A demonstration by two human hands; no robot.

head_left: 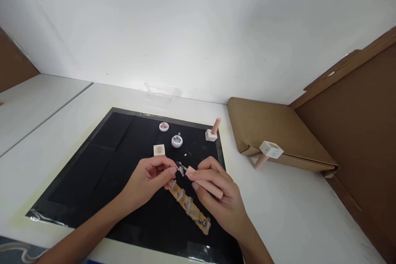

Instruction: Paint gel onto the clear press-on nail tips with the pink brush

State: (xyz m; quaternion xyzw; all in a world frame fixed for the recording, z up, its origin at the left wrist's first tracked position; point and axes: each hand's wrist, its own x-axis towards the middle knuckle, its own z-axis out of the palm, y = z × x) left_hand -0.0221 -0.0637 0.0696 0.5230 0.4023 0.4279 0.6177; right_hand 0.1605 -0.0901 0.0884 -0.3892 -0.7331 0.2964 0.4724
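My left hand [157, 175] is closed in a pinch, its fingertips on a small translucent nail tip [181, 170]. In my right hand [216, 192] is a nail polish brush, gripped by its long peach cap handle [208, 187]. Its bristle end points left and meets or nearly meets the nail tip; contact is hard to tell. Beneath both hands, a yellowish strip [188, 205] carries several translucent nail tips and small shiny bits. Just behind my left hand is a white square block [159, 149] with a tan round mark, partly covered by the fingers.
A black mat [102, 161] lies on the white table. On it are a small round jar [177, 141], a round lid [163, 126] and a peach-capped polish bottle [211, 134]. Another bottle [271, 149] leans upside down against a cardboard box [272, 126] at right.
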